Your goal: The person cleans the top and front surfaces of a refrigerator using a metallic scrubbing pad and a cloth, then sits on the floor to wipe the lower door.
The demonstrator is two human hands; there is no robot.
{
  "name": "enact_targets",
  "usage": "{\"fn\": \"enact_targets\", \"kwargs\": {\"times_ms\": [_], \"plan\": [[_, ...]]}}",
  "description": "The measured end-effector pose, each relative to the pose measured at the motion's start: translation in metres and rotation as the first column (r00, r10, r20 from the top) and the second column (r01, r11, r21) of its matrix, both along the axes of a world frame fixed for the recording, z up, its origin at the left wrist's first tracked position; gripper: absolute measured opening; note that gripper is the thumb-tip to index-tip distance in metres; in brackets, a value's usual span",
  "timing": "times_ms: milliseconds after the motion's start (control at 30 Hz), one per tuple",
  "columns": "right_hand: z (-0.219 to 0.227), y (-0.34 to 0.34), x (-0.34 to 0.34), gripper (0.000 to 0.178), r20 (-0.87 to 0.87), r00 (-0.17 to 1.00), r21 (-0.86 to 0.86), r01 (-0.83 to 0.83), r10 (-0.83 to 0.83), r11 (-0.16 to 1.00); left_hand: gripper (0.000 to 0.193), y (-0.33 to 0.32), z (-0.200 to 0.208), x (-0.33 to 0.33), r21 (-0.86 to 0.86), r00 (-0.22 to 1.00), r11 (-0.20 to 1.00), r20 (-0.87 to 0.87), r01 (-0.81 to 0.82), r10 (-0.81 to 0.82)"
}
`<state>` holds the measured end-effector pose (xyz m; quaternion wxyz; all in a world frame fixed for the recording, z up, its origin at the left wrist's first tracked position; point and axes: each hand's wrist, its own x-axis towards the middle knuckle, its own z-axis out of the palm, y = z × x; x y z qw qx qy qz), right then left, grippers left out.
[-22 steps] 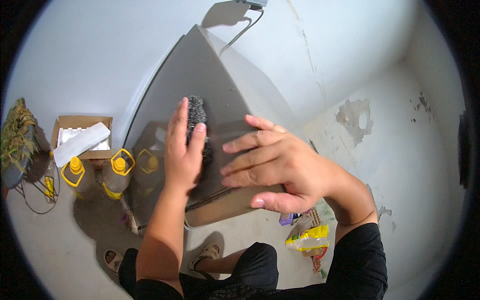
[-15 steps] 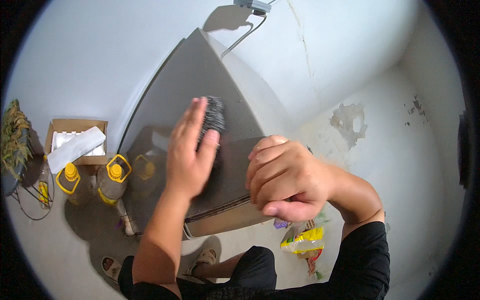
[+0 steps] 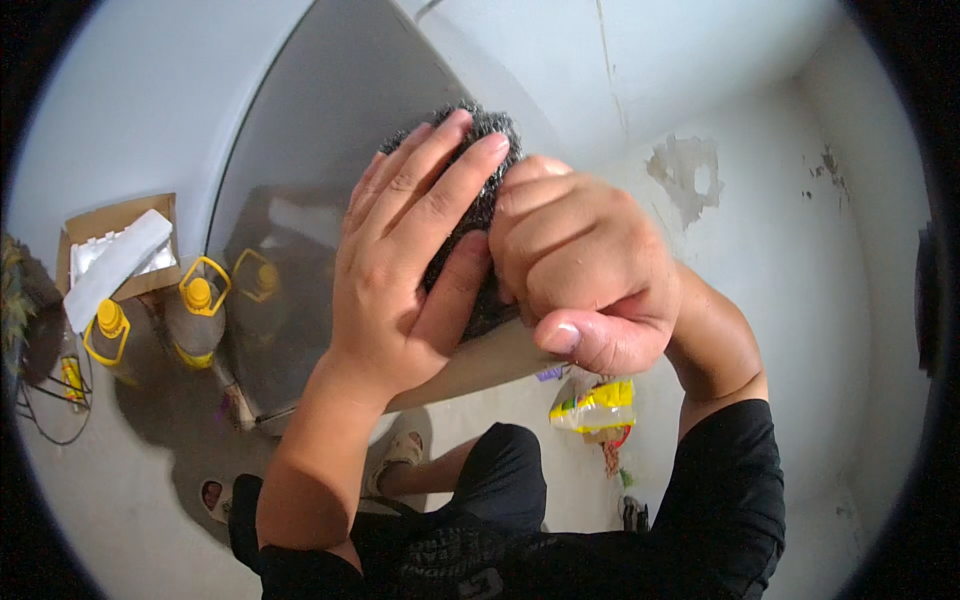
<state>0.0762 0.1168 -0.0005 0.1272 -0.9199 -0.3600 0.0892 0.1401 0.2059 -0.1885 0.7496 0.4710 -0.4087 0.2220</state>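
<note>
My left hand (image 3: 395, 265) has its fingers and thumb around a dark grey, wiry steel wool scrubber (image 3: 500, 125), which bulges out past the fingertips. The scrubber is in front of a tall grey cabinet-like appliance (image 3: 315, 120) with a glossy face. Whether it touches that face is hidden behind my hands. Close against the scrubber's right side is my right hand (image 3: 590, 255), curled into a fist with the thumb along the bottom. What the fist may hold cannot be seen.
Two clear jugs with yellow caps and handles, a nearer jug (image 3: 198, 300) and another jug (image 3: 110, 325), stand left of the appliance. Behind them is a cardboard box (image 3: 163, 205) with white foam. A yellow packet (image 3: 600, 405) lies on the floor, right of my leg.
My left hand and the scrubber have moved up and right, beside my right fist. The view has shifted, and the appliance's top corner has left the picture.
</note>
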Motion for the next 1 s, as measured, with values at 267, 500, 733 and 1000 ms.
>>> {"fn": "enact_targets", "kwargs": {"times_ms": [267,500,733,1000], "plan": [[0.002,0.008,0.007,0.033,0.016,1.0,-0.013,-0.02,0.02,1.0,0.046,-0.001,-0.009,0.013,-0.02,0.997,0.997,0.025,-0.078,0.079],[0.002,0.013,0.01,0.034,0.043,0.999,-0.005,0.025,-0.024,1.0,0.045,-0.016,-0.052,0.064,-0.093,0.961,0.991,-0.249,0.099,-0.119],[0.0,0.004,-0.003,0.037,0.01,0.997,0.014,0.073,-0.073,0.997,0.045,-0.025,-0.012,0.033,-0.123,0.999,0.992,-0.04,0.011,-0.016],[0.001,0.003,-0.001,0.038,0.006,0.997,0.004,0.071,-0.071,0.997,0.045,-0.013,-0.006,0.011,-0.037,0.999,0.999,-0.037,0.036,-0.038]]}}
